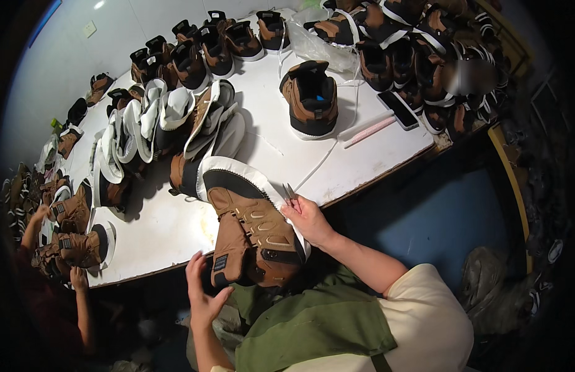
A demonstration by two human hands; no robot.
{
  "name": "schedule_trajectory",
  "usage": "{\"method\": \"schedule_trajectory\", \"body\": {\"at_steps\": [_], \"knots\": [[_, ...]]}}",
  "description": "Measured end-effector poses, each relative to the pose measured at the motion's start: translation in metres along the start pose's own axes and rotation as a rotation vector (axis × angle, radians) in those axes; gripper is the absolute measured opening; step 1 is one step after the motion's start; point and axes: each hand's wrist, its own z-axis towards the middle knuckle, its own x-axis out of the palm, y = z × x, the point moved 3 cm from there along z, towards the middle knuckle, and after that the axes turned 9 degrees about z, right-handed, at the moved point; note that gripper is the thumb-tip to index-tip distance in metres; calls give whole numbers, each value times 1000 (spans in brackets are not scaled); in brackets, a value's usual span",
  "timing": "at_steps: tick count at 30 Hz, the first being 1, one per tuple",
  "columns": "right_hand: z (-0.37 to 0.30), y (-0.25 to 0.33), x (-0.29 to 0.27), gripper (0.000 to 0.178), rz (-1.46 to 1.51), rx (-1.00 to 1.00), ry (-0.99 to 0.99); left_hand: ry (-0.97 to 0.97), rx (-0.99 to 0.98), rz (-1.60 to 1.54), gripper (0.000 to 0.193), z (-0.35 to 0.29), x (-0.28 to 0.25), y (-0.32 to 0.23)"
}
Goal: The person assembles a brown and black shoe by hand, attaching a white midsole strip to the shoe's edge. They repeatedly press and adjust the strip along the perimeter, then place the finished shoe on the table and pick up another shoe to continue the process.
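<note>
A brown and black shoe upper (256, 217) with a white rim lies tilted at the table's front edge, its black toe pointing away. My right hand (311, 223) is closed round what look like thread snips (290, 192), their metal tips sticking up, and rests against the shoe's white edge. Beside the heel end, my left hand (204, 297) is open, thumb and fingers apart, with nothing in it. A white thread (318, 164) runs from near my right hand across the table toward a standing brown shoe (309, 102).
Several shoes with white rims (166, 121) are stacked left of centre on the white table (263, 139). More stand along the back, and a heap (417, 43) fills the far right. A phone (398, 110) and a pink stick (369, 132) lie rightward. Another person's hand (80, 279) touches shoes at left.
</note>
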Motion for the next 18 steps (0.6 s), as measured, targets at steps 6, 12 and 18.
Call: {"method": "schedule_trajectory", "body": {"at_steps": [6, 12, 18], "knots": [[-1, 8, -1, 9, 292, 99, 6, -265, 179, -76, 36, 25, 32, -1], [-21, 57, 8, 29, -268, -184, -104, -483, 292, -55, 32, 44, 22, -33], [-46, 82, 6, 29, -773, -504, -175, -586, 443, 107, 30, 63, 13, -54]]}}
